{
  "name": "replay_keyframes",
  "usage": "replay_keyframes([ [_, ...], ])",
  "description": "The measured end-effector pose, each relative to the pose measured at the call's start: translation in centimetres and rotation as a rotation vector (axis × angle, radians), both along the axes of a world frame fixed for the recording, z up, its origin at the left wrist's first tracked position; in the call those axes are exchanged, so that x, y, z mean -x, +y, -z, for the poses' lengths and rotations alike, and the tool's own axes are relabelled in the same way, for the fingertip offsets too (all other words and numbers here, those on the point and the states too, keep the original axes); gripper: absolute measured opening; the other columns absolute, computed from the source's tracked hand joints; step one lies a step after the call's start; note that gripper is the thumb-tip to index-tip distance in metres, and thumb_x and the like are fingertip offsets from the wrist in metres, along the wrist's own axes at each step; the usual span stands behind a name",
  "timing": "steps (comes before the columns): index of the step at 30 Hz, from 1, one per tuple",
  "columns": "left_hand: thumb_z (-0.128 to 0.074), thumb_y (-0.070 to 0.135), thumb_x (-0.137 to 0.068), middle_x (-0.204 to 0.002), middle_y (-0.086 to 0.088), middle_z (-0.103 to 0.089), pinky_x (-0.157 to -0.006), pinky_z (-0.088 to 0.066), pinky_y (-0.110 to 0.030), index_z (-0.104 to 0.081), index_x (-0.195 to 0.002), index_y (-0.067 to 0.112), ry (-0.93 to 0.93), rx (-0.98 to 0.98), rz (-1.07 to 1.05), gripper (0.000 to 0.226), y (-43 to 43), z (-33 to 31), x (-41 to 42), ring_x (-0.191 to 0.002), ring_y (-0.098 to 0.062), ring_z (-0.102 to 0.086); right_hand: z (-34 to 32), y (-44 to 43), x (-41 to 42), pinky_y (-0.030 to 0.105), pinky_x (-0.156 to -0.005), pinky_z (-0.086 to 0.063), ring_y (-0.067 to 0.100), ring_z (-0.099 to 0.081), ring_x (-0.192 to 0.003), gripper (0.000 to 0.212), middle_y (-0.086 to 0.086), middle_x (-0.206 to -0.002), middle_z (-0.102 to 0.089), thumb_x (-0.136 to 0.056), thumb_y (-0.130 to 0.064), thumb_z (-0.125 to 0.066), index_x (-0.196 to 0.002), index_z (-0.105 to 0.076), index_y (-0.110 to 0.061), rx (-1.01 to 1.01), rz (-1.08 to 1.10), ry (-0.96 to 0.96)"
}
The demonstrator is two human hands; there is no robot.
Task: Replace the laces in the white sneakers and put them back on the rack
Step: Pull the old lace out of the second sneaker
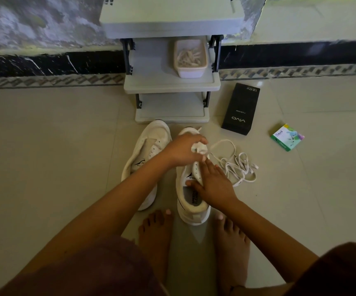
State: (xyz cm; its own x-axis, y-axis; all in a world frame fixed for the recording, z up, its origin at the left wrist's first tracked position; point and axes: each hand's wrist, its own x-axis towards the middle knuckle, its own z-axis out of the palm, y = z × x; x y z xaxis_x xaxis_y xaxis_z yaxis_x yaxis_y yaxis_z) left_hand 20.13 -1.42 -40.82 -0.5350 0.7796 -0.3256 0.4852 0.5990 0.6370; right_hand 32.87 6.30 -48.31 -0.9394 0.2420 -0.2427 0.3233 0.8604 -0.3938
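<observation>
My bare feet (155,231) are planted on the floor (55,146), and the heel of the near sneaker (194,212) sits between my toes. My right hand (213,184) lies flat across its eyelet side, fingers straight, thumb over the tongue, pinning it down. My left hand (181,150) hovers above its toe, fingers curled round a bunched lace (199,148). The eyelets I can see look empty, so I judge threading has barely begun.

The risk starts in that fist. Bunched like that, the flat lace may twist as I feed it and sit badly through the eyelets. A strand seems to run from it to the tangle (237,167) just right of the sneaker; whether that is one lace or two I can't tell. A hard pull could cinch the tangle into a knot, or leave me with uneven ends. If my right hand lifts, the sneaker may skid on the smooth tile.

The other sneaker (149,150) lies just beside it on the left, also unlaced. Both lie just in front of the rack (170,84), whose middle shelf carries a tub (191,71); shoving the pair in carelessly could knock it. A black box (240,110) and a green box (287,137) lie well apart to the right.
</observation>
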Motion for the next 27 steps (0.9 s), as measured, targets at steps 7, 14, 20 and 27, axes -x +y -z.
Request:
replay_keyframes([
  [7, -0.056, 0.016, -0.088, -0.117, -0.003, -0.060, -0.086, -0.051, -0.037, -0.068, -0.106, 0.015, 0.394, 0.318, -0.084, 0.021, -1.0, 1.9, -0.4, -0.103, -0.023, -0.059, 0.1, -0.2, 0.0, 0.030, -0.116, -0.007, 0.021, -0.013, -0.145, 0.083, 0.008, -0.158, -0.007, -0.091, -0.061, -0.036, -0.150, -0.002, -0.014, 0.016, 0.028, -0.018],
  [14, -0.069, 0.014, -0.083, -0.092, 0.003, -0.071, -0.077, -0.050, -0.014, -0.073, -0.097, 0.010, -0.256, -0.320, -0.146, 0.015, -0.2, -1.5, -0.2, -0.087, -0.007, -0.065, 0.1, -0.1, 0.4, 0.031, -0.116, -0.002, 0.020, -0.001, -0.146, 0.082, 0.008, -0.158, 0.003, -0.093, -0.060, -0.030, -0.150, 0.005, -0.012, 0.003, -0.008, -0.074],
  [20, -0.069, 0.016, -0.081, -0.125, -0.007, -0.058, -0.097, -0.042, -0.032, -0.063, -0.120, 0.011, 0.123, 0.136, -0.036, 0.039, -1.2, 1.5, -0.6, -0.116, -0.024, -0.053, 0.2, -0.2, 0.1, 0.032, -0.116, -0.005, 0.021, -0.008, -0.145, 0.083, 0.009, -0.158, -0.004, -0.092, -0.060, -0.034, -0.150, -0.001, -0.012, 0.034, 0.016, -0.033],
  [27, -0.058, 0.011, -0.087, -0.105, -0.004, -0.066, -0.085, -0.052, -0.035, -0.073, -0.090, 0.015, 0.275, 0.179, -0.170, 0.016, -0.6, 2.0, -0.4, -0.096, -0.023, -0.062, 0.1, -0.2, 0.0, 0.032, -0.116, -0.007, 0.021, -0.010, -0.145, 0.083, 0.008, -0.158, -0.005, -0.091, -0.060, -0.036, -0.150, -0.001, -0.013, 0.051, 0.033, -0.030],
])
